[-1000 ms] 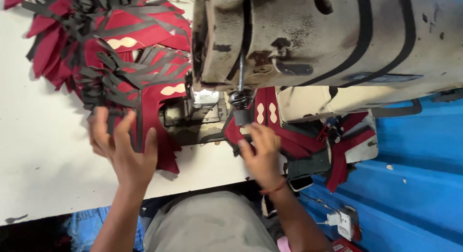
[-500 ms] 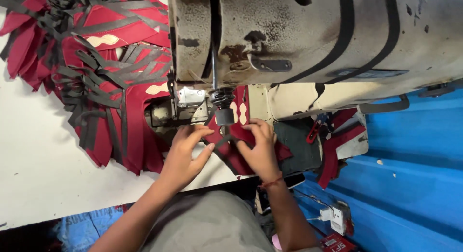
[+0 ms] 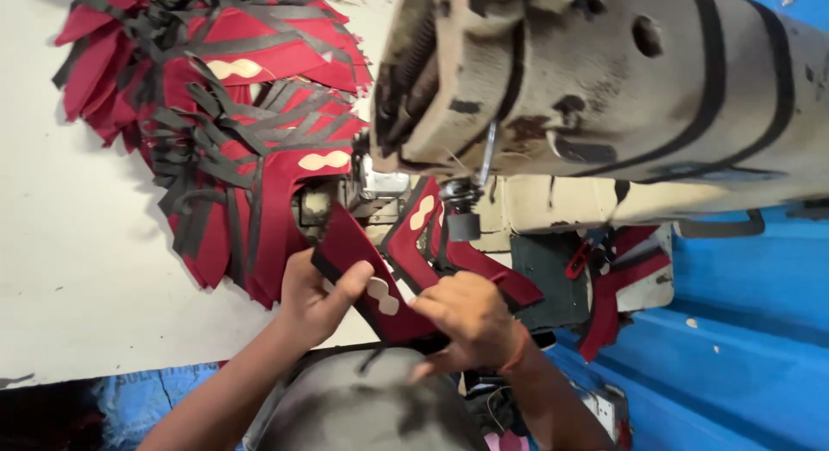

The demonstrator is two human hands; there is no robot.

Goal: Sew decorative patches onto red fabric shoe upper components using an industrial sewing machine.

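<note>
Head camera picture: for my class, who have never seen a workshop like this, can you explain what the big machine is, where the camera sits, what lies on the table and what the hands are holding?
The camera is worn on the person's head and looks down, so the two bare hands enter from below. The large, worn, beige metal body with black bands is an industrial sewing machine; its needle area hangs just above the hands. On the white table lies a heap of dark red cut pieces with black strips and cream patches. The left hand grips a dark red, black-edged piece with a cream patch and tilts it up. The right hand rests on the same piece's lower end, near another red piece under the needle.
</note>
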